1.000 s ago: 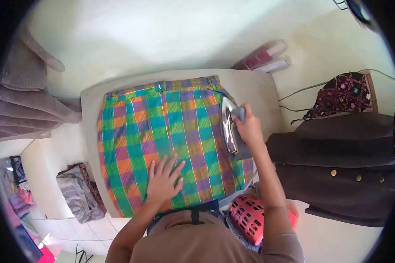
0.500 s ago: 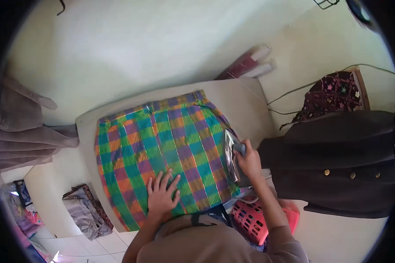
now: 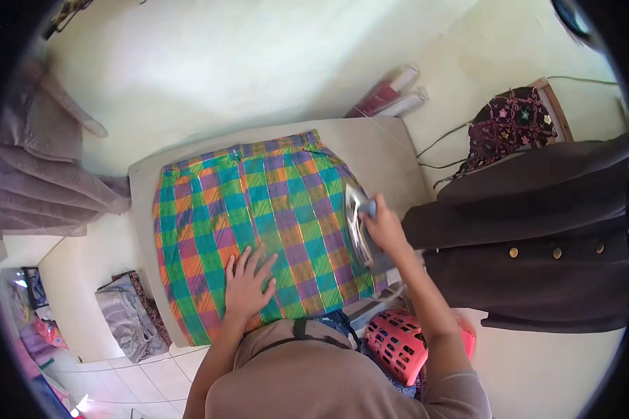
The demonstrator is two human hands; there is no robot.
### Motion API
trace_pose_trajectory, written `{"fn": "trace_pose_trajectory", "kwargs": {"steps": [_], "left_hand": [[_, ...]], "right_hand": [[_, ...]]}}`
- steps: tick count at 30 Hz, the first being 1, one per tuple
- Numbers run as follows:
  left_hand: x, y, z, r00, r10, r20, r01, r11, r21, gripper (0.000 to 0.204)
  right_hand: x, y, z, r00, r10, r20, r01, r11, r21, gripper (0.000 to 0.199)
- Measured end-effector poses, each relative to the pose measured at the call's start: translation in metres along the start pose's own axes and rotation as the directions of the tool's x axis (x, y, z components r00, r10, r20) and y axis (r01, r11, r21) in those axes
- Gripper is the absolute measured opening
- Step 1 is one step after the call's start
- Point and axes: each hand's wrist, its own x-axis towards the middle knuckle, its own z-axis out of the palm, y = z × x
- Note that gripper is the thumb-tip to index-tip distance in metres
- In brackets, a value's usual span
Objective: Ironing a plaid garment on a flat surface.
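A plaid skirt point(image 3: 258, 202) in green, teal, purple and orange lies spread on a beige padded ironing surface point(image 3: 370, 143), its waistband at the far side. My left hand point(image 3: 249, 285) rests flat on the near part of the cloth, fingers apart. In my right hand point(image 3: 386, 227) is a clothes iron point(image 3: 358, 227) with a shiny metal body and a grey-blue handle. The iron is at the skirt's right edge, its tip pointing away from me. My palm and fingers hide part of the handle.
A dark jacket point(image 3: 531, 286) with gold buttons hangs at the right, below a dark floral cloth point(image 3: 514, 122). Near my right forearm sits a pink perforated basket point(image 3: 396, 347). Folded cloths point(image 3: 133, 318) lie at the left, under hanging brownish-grey garments point(image 3: 49, 181). Rolls point(image 3: 391, 94) lean against the wall.
The whole view has shifted slightly. The iron stays along the skirt's right edge in my right hand, and my left hand remains flat on the cloth.
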Motion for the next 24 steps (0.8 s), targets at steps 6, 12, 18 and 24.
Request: {"fn": "trace_pose_trajectory", "kwargs": {"steps": [6, 12, 18, 24], "left_hand": [[-0.004, 0.000, 0.001, 1.000, -0.017, -0.002, 0.017, 1.000, 0.011, 0.048], [-0.008, 0.001, 0.005, 0.999, 0.005, -0.039, -0.004, 1.000, 0.025, 0.048], [-0.022, -0.002, 0.016, 0.988, -0.030, -0.150, 0.027, 0.999, -0.021, 0.048], [-0.058, -0.011, 0.007, 0.922, -0.269, -0.279, 0.290, 0.956, 0.036, 0.051]], "right_hand": [[-0.093, -0.003, 0.003, 0.997, 0.027, 0.078, -0.034, 0.995, 0.095, 0.036], [-0.083, -0.017, 0.000, 0.994, 0.062, 0.088, -0.070, 0.994, 0.089, 0.037], [-0.020, -0.024, 0.025, 0.990, 0.090, 0.112, -0.118, 0.954, 0.275, 0.033], [-0.027, -0.056, 0.042, 0.979, 0.065, 0.194, -0.165, 0.814, 0.557, 0.035]]}}
